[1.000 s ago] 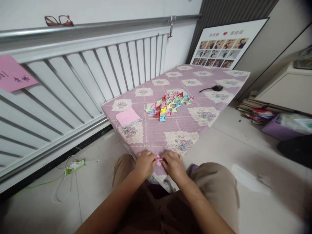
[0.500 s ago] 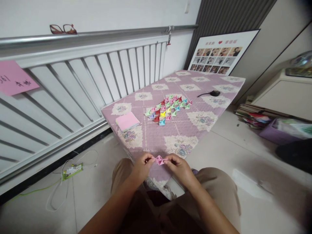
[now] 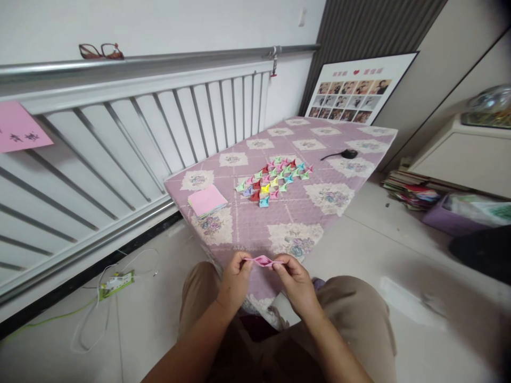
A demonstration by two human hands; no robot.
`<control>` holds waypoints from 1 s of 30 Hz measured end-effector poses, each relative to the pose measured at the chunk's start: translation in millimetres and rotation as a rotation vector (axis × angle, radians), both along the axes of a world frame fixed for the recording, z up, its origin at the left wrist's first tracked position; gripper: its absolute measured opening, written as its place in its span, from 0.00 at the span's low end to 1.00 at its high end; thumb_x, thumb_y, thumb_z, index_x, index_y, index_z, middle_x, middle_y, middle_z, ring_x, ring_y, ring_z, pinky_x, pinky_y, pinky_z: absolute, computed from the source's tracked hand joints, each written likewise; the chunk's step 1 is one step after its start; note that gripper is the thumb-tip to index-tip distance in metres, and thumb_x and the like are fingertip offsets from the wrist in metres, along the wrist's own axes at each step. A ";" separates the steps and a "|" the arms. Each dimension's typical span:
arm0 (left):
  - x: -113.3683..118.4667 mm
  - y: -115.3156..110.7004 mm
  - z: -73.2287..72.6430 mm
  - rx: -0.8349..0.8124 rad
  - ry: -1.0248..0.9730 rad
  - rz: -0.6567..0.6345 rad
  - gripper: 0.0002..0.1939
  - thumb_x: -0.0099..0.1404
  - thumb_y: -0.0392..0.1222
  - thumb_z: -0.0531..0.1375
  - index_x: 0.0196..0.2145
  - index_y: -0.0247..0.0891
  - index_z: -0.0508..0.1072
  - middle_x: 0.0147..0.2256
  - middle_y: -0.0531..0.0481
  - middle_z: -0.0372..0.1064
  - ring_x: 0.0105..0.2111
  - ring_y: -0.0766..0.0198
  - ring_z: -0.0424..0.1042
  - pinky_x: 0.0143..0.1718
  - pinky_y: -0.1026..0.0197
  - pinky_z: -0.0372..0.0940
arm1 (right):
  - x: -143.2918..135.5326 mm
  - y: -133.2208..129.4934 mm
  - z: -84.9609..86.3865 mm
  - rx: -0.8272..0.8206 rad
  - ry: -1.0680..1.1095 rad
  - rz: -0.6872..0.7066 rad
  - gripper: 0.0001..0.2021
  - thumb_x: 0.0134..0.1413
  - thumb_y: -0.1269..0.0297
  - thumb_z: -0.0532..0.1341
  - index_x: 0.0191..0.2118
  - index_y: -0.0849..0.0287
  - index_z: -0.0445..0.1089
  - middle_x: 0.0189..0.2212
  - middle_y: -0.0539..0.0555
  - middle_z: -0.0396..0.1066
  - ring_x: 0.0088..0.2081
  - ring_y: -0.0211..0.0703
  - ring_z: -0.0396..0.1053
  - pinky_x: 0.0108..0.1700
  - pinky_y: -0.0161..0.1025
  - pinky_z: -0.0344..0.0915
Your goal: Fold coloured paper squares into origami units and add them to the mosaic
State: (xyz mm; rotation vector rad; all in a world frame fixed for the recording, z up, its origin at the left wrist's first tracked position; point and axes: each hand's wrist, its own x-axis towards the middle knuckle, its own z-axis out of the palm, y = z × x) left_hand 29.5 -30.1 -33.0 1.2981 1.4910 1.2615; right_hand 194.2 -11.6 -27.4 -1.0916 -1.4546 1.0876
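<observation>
A piece of folded pink paper (image 3: 263, 260) is stretched between my two hands above the near corner of the table, its middle bulging into a small pocket. My left hand (image 3: 236, 277) pinches its left end between thumb and fingers. The right end is pinched in my right hand (image 3: 294, 281). Beyond my hands, several small folded paper pieces (image 3: 265, 188) in red, green, yellow, blue and pink stand in rows. To their left lies a stack of square paper (image 3: 208, 200) with a pink sheet on top.
A purple flowered cloth (image 3: 255, 226) covers the table. A black object with a thin tail (image 3: 348, 153) lies toward its right edge. A white radiator (image 3: 167, 127) runs along the left, with glasses (image 3: 101, 51) on the pipe above. A power strip (image 3: 116, 285) sits on the floor.
The pink paper is now pulled wider and flatter, its middle pocket narrower. My right hand has moved slightly right, away from the left. The view has shifted a little.
</observation>
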 end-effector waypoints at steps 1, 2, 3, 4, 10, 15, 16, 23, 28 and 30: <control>-0.5 1.6 -1.5 0.001 0.026 -0.009 0.05 0.63 0.41 0.54 0.32 0.38 0.68 0.30 0.54 0.66 0.32 0.65 0.65 0.36 0.64 0.60 | 1.3 1.3 -1.4 0.032 -0.046 -0.001 0.10 0.57 0.56 0.58 0.32 0.56 0.68 0.28 0.50 0.68 0.33 0.40 0.66 0.38 0.36 0.62; -1.5 3.5 -3.1 -0.002 0.065 -0.026 0.05 0.63 0.40 0.54 0.32 0.38 0.68 0.30 0.54 0.67 0.32 0.65 0.65 0.36 0.64 0.60 | 3.1 3.3 -3.3 0.066 -0.102 0.004 0.09 0.58 0.57 0.58 0.31 0.56 0.68 0.29 0.50 0.68 0.33 0.40 0.66 0.38 0.37 0.62; -2.8 5.7 -5.2 0.002 0.119 -0.048 0.05 0.63 0.39 0.55 0.31 0.38 0.69 0.30 0.53 0.67 0.32 0.65 0.66 0.37 0.64 0.60 | 5.2 5.7 -5.8 0.100 -0.165 0.013 0.09 0.58 0.58 0.57 0.31 0.56 0.68 0.29 0.51 0.68 0.34 0.41 0.66 0.39 0.37 0.63; -4.4 7.9 -7.6 0.015 0.186 -0.075 0.05 0.63 0.38 0.55 0.31 0.38 0.70 0.30 0.53 0.68 0.33 0.65 0.66 0.37 0.63 0.60 | 7.5 8.4 -9.0 0.132 -0.230 0.024 0.09 0.58 0.59 0.57 0.31 0.56 0.69 0.29 0.51 0.68 0.35 0.42 0.66 0.40 0.38 0.63; -9.7 15.0 -21.8 0.072 0.643 -0.240 0.08 0.62 0.32 0.56 0.35 0.40 0.74 0.36 0.50 0.70 0.38 0.62 0.67 0.42 0.60 0.60 | 18.4 21.1 -37.3 0.296 -0.554 0.036 0.07 0.56 0.67 0.56 0.33 0.55 0.73 0.30 0.54 0.71 0.36 0.45 0.67 0.41 0.43 0.63; -7.9 13.4 -23.2 0.048 0.729 -0.249 0.10 0.60 0.33 0.59 0.40 0.42 0.73 0.39 0.50 0.70 0.41 0.60 0.66 0.45 0.58 0.60 | 20.2 21.0 -40.5 0.362 -0.626 0.012 0.12 0.53 0.71 0.56 0.42 0.57 0.71 0.40 0.57 0.71 0.45 0.47 0.66 0.48 0.46 0.63; -7.9 13.0 -23.3 0.046 0.732 -0.249 0.10 0.60 0.33 0.59 0.40 0.42 0.73 0.39 0.50 0.71 0.41 0.60 0.67 0.45 0.58 0.60 | 18.9 20.3 -36.8 0.372 -0.633 0.013 0.11 0.53 0.70 0.56 0.42 0.57 0.71 0.42 0.58 0.70 0.47 0.48 0.65 0.50 0.47 0.62; -8.6 15.4 -26.5 0.033 0.728 -0.232 0.07 0.62 0.35 0.59 0.38 0.42 0.73 0.38 0.50 0.71 0.41 0.60 0.67 0.45 0.57 0.60 | -6.2 17.3 -9.9 0.336 -0.908 0.049 0.03 0.52 0.68 0.61 0.33 0.54 0.73 0.48 0.58 0.68 0.52 0.54 0.60 0.50 0.51 0.59; -9.2 18.0 -27.4 0.007 0.743 -0.243 0.08 0.62 0.35 0.59 0.38 0.42 0.73 0.38 0.50 0.71 0.40 0.60 0.67 0.44 0.58 0.60 | -18.1 20.4 -6.7 0.314 -1.094 0.078 0.05 0.55 0.66 0.60 0.33 0.55 0.74 0.51 0.60 0.67 0.54 0.57 0.58 0.48 0.50 0.58; -9.4 18.1 -27.1 0.004 0.747 -0.244 0.07 0.61 0.34 0.59 0.38 0.42 0.73 0.38 0.50 0.71 0.40 0.60 0.67 0.44 0.58 0.60 | -20.3 22.4 -6.7 0.303 -1.138 0.099 0.06 0.55 0.66 0.60 0.33 0.55 0.75 0.52 0.60 0.67 0.56 0.57 0.56 0.48 0.50 0.58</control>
